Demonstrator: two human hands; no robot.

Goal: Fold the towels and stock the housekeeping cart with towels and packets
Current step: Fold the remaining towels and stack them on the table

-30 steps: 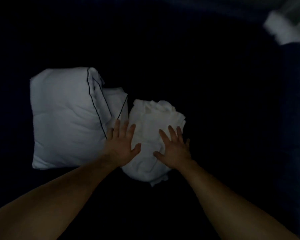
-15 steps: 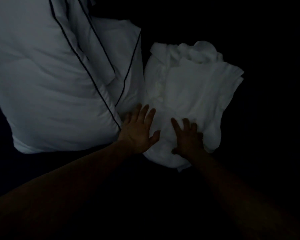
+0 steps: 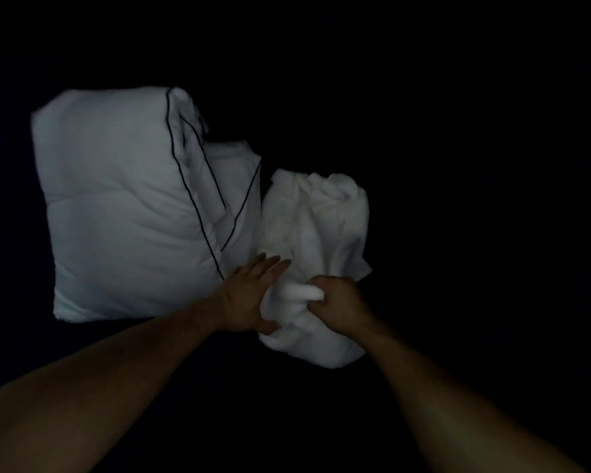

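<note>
One head-worn camera looked forward and steeply down from close above onto the towel (image 3: 314,227) and pillow (image 3: 123,206), the rest lost in darkness.

Left forearm (image 3: 123,373): bare along its whole visible length, broad at the frame edge, tapering to the wrist.
Right forearm (image 3: 434,384): bare likewise, tapering to the wrist.
Left hand (image 3: 246,302): bare; fingers (image 3: 270,264) uncovered, finer detail lost in dim light.
Right hand (image 3: 342,302): bare; rounded knuckles, any markings too dim to tell.
</note>
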